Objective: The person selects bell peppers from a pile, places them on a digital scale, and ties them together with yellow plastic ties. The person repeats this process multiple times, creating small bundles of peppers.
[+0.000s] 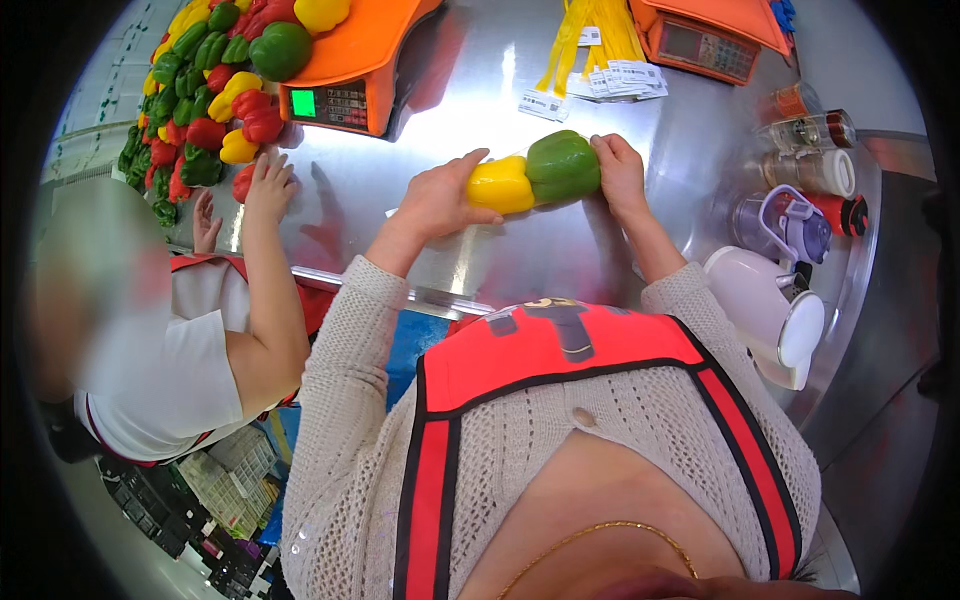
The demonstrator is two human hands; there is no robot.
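Observation:
My left hand [442, 192] is closed around the left end of a yellow bell pepper [501, 184]. Against it, end to end, lies a green bell pepper [562, 166]. At the green pepper's right side, my right hand [621, 174] has thumb and fingers pinched together. A thin clear wrap seems to cover both peppers, though its edges are hard to make out. The pair is over the shiny metal table [450, 259]. Beyond my hands are yellow mesh strips [592, 37] with white printed tags [626, 79].
To the left, a co-worker's hand [270, 187] touches a red pepper by a heap of mixed bell peppers [191, 97]. An orange scale [334, 101] bears peppers; another orange scale [705, 45] stands at the back right. Along the right edge are bottles [814, 171] and a pale electric kettle [750, 292].

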